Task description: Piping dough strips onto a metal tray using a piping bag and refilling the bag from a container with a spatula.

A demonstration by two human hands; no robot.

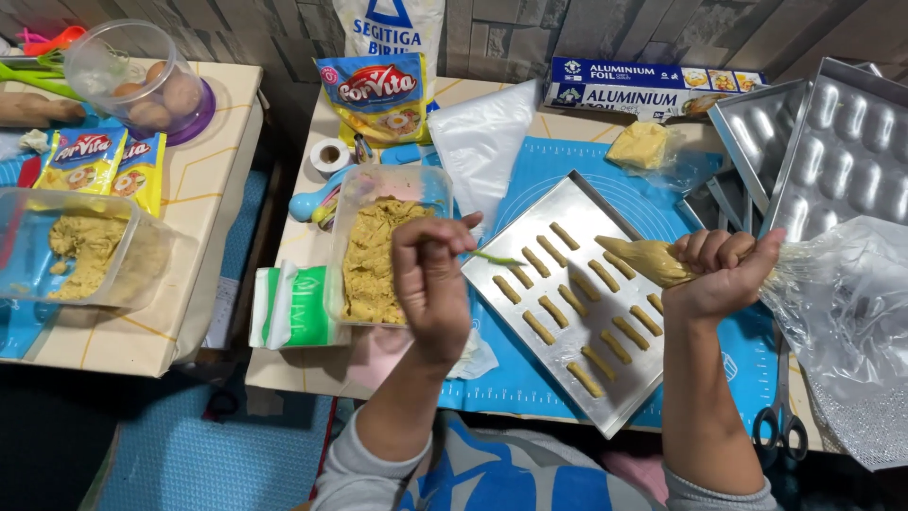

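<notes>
Piping bag: a clear, crinkly plastic piping bag (662, 263) full of tan dough is squeezed in the right hand (724, 270), its pointed tip held over the tray.
Left hand: the left hand (430, 284) is pinched shut on a thin green stick (492, 256).
Tray: a shiny, flat metal baking tray (619, 402) is filled with short dough sticks (577, 301) in rows.
Room: bare metal is seen along the tray's near edge and corner.
Tub: a clear tub of dough (374, 251) is set just beside the left hand.

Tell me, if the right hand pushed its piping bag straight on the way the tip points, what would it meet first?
Most likely the metal baking tray and its dough sticks. The right hand aims the piping bag down-left over them, though height above the tray is unclear.
</notes>
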